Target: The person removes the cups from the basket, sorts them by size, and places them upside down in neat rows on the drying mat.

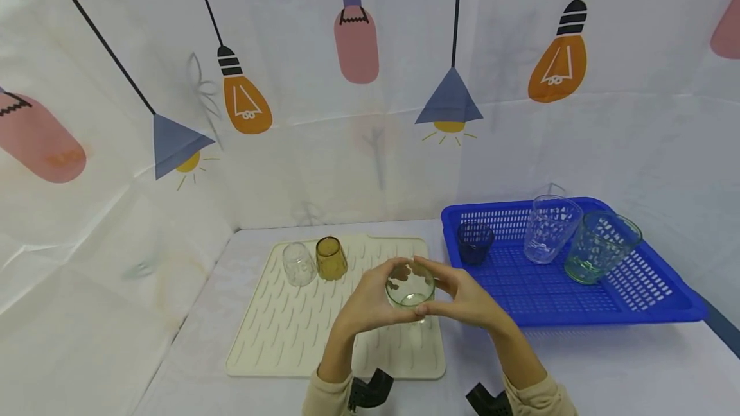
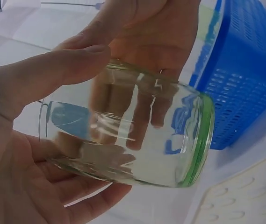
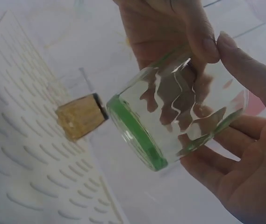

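Both hands grip a clear drinking glass with a green-tinted base [image 1: 411,298], one from each side, above the cream ridged mat [image 1: 272,345]. My left hand [image 1: 370,298] curls round the left of the glass; my right hand [image 1: 465,297] curls round its right. The thumbs lie along the near side and the fingers reach round behind. In the left wrist view the green base [image 2: 201,140] points toward the mat. The right wrist view shows the thumb tips close together over the glass wall [image 3: 175,107], with fingers visible through it.
On the mat's far left stand a clear glass [image 1: 299,264] and an amber glass [image 1: 331,259]. To the right, a blue perforated basket [image 1: 509,310] holds a dark glass [image 1: 475,244], a clear glass mug [image 1: 549,230] and a large greenish glass [image 1: 598,249]. A printed cloth [image 1: 405,165] hangs behind.
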The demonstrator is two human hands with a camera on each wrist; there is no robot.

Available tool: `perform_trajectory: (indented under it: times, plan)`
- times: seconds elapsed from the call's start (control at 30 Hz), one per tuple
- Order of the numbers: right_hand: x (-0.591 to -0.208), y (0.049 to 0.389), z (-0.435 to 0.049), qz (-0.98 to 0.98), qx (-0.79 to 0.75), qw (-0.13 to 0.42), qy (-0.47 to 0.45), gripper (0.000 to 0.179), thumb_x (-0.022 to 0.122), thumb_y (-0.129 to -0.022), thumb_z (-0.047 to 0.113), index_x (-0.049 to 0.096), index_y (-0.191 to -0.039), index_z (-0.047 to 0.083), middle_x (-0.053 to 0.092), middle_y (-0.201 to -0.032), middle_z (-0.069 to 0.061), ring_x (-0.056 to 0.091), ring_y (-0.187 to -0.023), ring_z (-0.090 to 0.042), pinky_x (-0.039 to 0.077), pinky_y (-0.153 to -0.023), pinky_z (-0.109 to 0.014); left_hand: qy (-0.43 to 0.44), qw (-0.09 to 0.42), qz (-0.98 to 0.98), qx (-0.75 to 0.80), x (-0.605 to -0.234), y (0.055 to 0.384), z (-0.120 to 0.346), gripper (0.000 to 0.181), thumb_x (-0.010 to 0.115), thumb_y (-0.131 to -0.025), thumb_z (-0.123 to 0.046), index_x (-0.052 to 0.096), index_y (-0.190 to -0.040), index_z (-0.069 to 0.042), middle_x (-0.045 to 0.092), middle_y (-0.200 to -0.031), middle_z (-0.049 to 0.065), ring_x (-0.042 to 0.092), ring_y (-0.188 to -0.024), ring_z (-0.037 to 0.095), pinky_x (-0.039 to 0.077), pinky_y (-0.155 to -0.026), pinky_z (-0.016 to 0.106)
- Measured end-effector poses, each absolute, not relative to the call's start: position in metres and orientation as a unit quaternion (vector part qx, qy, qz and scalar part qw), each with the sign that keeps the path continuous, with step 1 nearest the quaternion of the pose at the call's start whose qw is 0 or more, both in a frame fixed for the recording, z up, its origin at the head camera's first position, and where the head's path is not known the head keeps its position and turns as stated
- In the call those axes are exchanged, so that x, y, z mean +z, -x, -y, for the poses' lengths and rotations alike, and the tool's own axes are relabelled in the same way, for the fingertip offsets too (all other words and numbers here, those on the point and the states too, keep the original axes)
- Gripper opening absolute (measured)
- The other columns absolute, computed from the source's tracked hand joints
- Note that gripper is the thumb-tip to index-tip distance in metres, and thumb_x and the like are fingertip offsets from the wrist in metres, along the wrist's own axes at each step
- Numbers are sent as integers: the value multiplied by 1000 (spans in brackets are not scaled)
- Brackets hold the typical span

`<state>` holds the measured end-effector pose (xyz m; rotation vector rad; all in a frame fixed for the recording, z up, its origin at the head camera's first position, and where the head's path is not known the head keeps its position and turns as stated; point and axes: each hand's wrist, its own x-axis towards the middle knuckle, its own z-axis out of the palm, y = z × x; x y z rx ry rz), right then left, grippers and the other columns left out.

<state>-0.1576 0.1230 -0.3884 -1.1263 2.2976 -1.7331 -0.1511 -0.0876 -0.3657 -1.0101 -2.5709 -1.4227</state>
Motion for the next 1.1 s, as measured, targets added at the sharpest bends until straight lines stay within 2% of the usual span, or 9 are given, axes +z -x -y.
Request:
perform_trajectory:
  times: [0.07, 0.13, 0.3, 0.37, 0.5, 0.73, 0.9, 1.0, 1.1]
  plan:
    - [-388, 157, -123, -743, -558, 27, 367, 72, 73, -82, 10, 35, -139, -10, 40, -139, -31, 40, -126, -46, 36, -100, -56, 325, 20, 828, -456, -367, 151, 87, 72, 82, -70, -26, 50, -130, -2, 63, -111, 14, 61, -100, 26, 54, -82, 30]
    - [-388, 157, -124, -742, -557, 22, 373, 71, 73, -82, 9, 35, -139, -11, 40, -139, -32, 41, -127, -42, 38, -102, -50, 323, 25, 827, -459, -368, 151, 86, 72, 82, -69, -26, 51, -129, -1, 64, -110, 13, 62, -98, 25, 55, -80, 29]
    - [-387, 156, -127, -724, -577, 4, 378, 67, 69, -83, 1, 33, -137, -16, 40, -137, -34, 42, -129, -12, 37, -105, -23, 313, 44, 815, -485, -370, 150, 87, 70, 81, -70, -27, 52, -127, 2, 65, -109, 14, 63, -97, 26, 56, -79, 30]
    - [-386, 155, -129, -717, -589, -5, 372, 64, 66, -84, -2, 32, -137, -16, 42, -135, -35, 43, -127, -5, 37, -103, -19, 308, 54, 807, -502, -371, 150, 89, 70, 81, -70, -25, 51, -127, 3, 65, -109, 14, 63, -98, 26, 56, -79, 29]
    - [-385, 154, -134, -712, -603, -32, 358, 59, 61, -87, -5, 33, -137, -15, 43, -131, -38, 46, -124, -5, 37, -102, -17, 305, 77, 776, -546, -375, 151, 92, 70, 82, -69, -15, 49, -128, 4, 64, -111, 15, 62, -101, 25, 55, -82, 32]
    - [-387, 153, -136, -705, -622, -56, 335, 52, 54, -90, -8, 32, -137, -17, 43, -130, -39, 47, -123, -3, 40, -100, -16, 306, 114, 725, -606, -379, 153, 92, 68, 81, -69, -1, 48, -129, 4, 61, -115, 17, 59, -106, 33, 53, -86, 38]
    - [-390, 153, -132, -706, -630, -67, 316, 50, 54, -91, -7, 34, -136, -17, 45, -128, -38, 50, -120, -2, 42, -97, -16, 314, 134, 671, -658, -381, 154, 92, 67, 77, -68, 10, 46, -127, 8, 56, -117, 29, 60, -107, 30, 53, -87, 40]
    - [-391, 153, -127, -704, -639, -66, 304, 50, 54, -91, -6, 35, -135, -17, 47, -127, -38, 52, -117, -1, 45, -94, -16, 327, 139, 633, -688, -381, 155, 93, 65, 76, -71, 8, 43, -127, 13, 53, -116, 36, 60, -108, 27, 52, -89, 39]
    - [-393, 154, -122, -691, -656, -59, 296, 50, 55, -91, -5, 34, -134, -19, 46, -126, -40, 54, -113, 0, 48, -90, -16, 338, 141, 602, -710, -382, 157, 93, 67, 77, -76, -4, 38, -126, 19, 54, -118, 31, 59, -110, 27, 51, -90, 35]
